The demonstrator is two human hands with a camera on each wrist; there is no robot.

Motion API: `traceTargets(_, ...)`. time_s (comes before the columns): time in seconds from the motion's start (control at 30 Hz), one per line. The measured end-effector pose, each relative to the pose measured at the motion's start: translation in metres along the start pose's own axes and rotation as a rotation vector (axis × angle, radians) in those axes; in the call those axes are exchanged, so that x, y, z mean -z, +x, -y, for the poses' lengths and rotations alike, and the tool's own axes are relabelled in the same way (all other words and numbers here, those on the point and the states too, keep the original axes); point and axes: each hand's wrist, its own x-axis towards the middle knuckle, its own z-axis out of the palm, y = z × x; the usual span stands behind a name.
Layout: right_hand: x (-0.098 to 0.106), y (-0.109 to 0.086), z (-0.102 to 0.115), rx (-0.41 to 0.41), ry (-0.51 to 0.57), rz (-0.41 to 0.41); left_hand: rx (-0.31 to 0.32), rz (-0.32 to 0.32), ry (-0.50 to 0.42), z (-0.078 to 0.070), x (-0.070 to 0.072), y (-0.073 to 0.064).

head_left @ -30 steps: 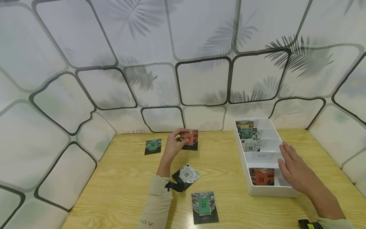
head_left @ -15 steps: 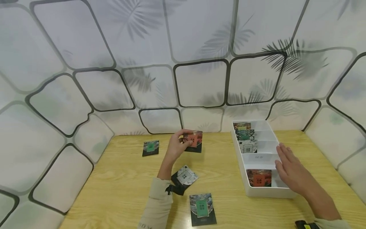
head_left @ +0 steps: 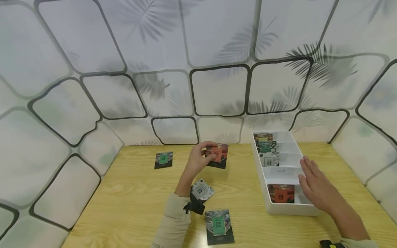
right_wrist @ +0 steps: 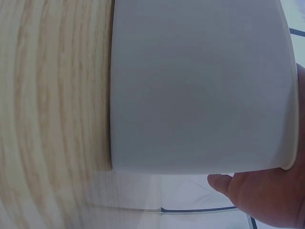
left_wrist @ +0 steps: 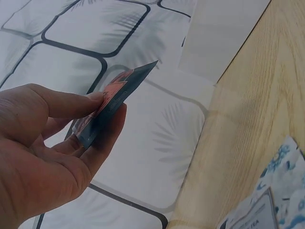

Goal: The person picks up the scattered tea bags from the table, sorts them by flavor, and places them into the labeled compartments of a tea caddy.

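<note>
My left hand [head_left: 197, 161] pinches a red and black tea sachet [head_left: 221, 157] between thumb and fingers, above the far middle of the table. In the left wrist view the sachet [left_wrist: 110, 106] is seen nearly edge-on, its dark lower side slanting up to a corner. My right hand [head_left: 319, 187] rests with straight fingers on the right rim of a white divided box [head_left: 293, 208]. A red sachet [head_left: 281, 193] lies in the box's nearest compartment. White [head_left: 269, 159], green [head_left: 267, 146] and yellow-labelled sachets [head_left: 263, 137] stand in its farther compartments.
On the wooden table [head_left: 124, 196] lie a white sachet [head_left: 202, 190] by my left wrist, a large green sachet [head_left: 219, 226] near the front, and a smaller green one [head_left: 163, 159] at the back left. A patterned wall covering [head_left: 217, 93] borders the table behind.
My left hand has moved right with the red tea sachet, toward the white box. My right hand stays on the box rim.
</note>
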Motion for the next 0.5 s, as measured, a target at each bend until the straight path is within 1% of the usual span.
traceTargets(0.17, 0.001, 0.0, 0.0, -0.006, -0.009, 0.012, -0.041, 0.019, 0.02, -0.005, -0.006, 0.0)
traceTargets(0.23, 0.001, 0.0, 0.001, -0.014, -0.013, 0.02, -0.045, 0.03, 0.021, -0.005, -0.009, 0.001)
traceTargets(0.5, 0.005, 0.001, 0.007, -0.043, -0.038, 0.05, -0.002, 0.068, 0.027, -0.017, -0.023, -0.001)
